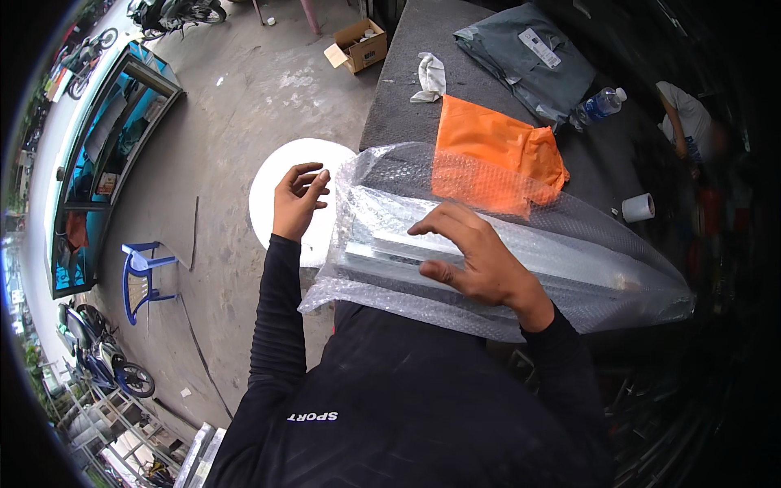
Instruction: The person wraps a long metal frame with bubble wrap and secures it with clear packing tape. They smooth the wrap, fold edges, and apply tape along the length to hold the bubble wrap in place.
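Clear bubble wrap (594,207) lies spread over the near side of the dark table, running off to the right. On it rests a long, shiny silver bundle (521,244) in clear plastic. My right hand (480,256) hovers over this bundle, thumb and fingers apart and holding nothing. Past the wrap's left end, my left hand (299,199) is raised with fingers slightly bent and parted, also without anything in it. Behind it stands a round white surface (272,183). An orange plastic bag (488,146) lies beyond the wrap, partly under its far edge.
On the dark table (407,81) sit a grey plastic package (529,61), a water bottle (600,106), a white cloth (431,77) and a tape roll (638,207). An open carton (358,47), a blue chair (138,276) and a glass cabinet (114,163) stand on the floor. Another person (691,122) is at far right.
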{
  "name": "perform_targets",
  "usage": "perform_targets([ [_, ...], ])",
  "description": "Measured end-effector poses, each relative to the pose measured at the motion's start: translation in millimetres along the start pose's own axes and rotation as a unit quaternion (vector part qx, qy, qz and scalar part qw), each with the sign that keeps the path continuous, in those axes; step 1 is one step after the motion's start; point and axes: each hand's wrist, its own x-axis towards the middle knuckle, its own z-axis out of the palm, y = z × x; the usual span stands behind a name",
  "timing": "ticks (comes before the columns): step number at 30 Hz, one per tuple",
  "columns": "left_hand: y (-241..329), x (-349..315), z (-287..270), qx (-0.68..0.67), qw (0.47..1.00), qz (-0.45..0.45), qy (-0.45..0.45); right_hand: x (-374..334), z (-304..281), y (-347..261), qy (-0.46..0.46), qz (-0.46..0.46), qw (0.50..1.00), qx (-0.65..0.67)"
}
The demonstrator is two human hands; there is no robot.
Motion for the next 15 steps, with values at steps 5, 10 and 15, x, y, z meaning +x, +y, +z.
perform_targets([
  [5,7,-47,-30,-0.075,0.992,0.045,-0.089,0,38,-49,-0.095,-0.011,0.992,-0.086],
  [10,24,-100,-62,-0.146,0.947,0.079,-0.274,18,31,-32,-0.009,-0.043,0.993,-0.106],
  [15,30,-110,-25,0.054,0.983,0.066,-0.165,45,22,-7,0.031,-0.032,0.99,-0.132],
])
